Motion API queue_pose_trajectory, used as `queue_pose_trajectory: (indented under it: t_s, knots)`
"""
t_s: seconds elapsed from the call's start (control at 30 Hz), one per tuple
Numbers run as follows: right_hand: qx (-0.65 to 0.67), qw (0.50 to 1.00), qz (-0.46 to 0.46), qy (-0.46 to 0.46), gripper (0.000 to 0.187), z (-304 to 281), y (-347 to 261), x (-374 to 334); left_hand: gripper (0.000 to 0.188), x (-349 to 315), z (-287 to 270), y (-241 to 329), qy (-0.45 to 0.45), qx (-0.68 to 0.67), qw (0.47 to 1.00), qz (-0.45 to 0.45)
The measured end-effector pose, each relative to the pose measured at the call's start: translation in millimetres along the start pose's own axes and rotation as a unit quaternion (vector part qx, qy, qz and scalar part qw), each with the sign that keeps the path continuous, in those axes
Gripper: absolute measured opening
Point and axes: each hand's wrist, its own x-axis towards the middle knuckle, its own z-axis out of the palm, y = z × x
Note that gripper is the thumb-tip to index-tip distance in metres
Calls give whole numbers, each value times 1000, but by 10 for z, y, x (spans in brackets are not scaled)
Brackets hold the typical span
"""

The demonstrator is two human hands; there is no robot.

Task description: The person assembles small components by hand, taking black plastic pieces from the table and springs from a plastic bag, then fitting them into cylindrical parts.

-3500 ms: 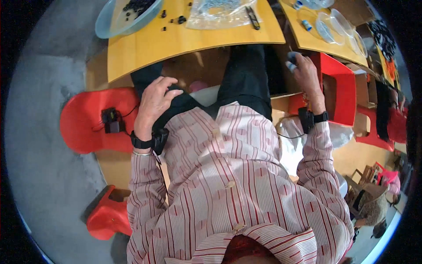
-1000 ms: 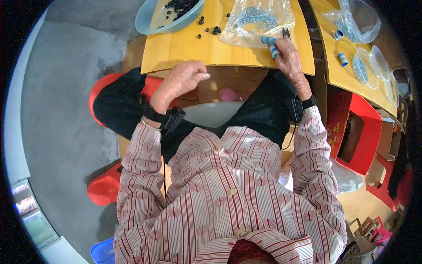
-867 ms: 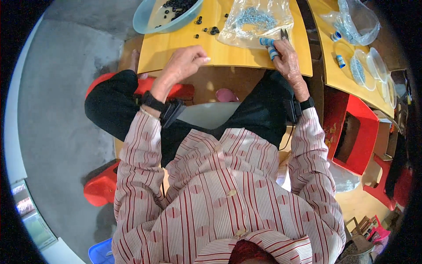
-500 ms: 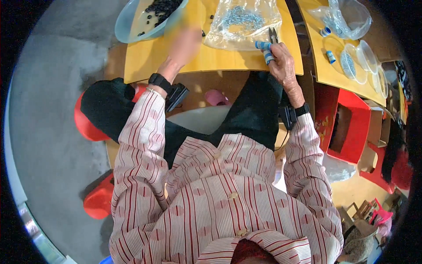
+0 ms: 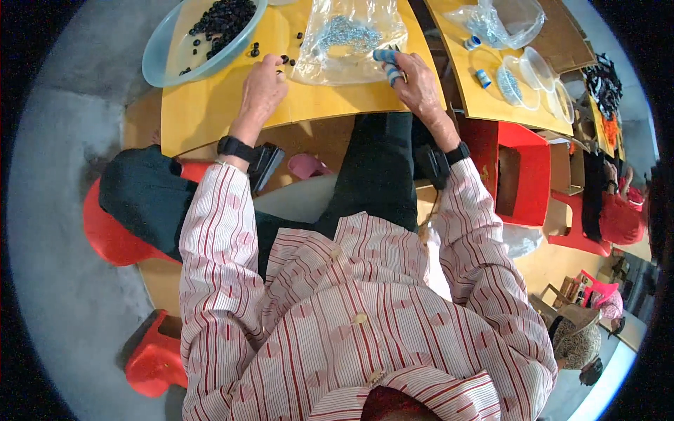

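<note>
Yellow and flat, the wood-like tabletop [image 5: 210,116] now has the bare left hand [image 5: 265,88] over it, left of the clear plastic bag [image 5: 337,74]. Half a second ago that hand is a blur in motion; now it shows sharply, its fingers bent and its fingertips right by the small black cylindrical pieces [image 5: 293,63] nearest the bag. That seems to put these pieces within easy reach, though I cannot tell whether the fingers pinch one or only hover beside it.

The right hand [image 5: 419,84], two fingers wrapped in blue-and-white bands [image 5: 385,55], is at the bag's right edge, curled around a pair of dark pointed snips [image 5: 395,48]. Only their tips show; 3.5 seconds ago they lie loose on the bag's right side.

The black pieces look short, rounded and dark. Several lie scattered left of the bag, single or close together, and many more are heaped in the pale-blue translucent oval basin [image 5: 156,56] farther left of it. Silvery-blue metal bits [image 5: 347,33] lie inside the bag.
</note>
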Motion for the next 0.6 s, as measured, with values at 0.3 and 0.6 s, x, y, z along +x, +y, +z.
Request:
queue_pose_trajectory:
  t_s: [0.3,0.6]
  knots:
    - [60,998,-24,6,14,264,18,303,30,-591,-694,704,-157,-676,685,-220]
    - [14,994,-86,-70,31,375,-56,380,28,-1063,-507,578,-147,-750,586,-270]
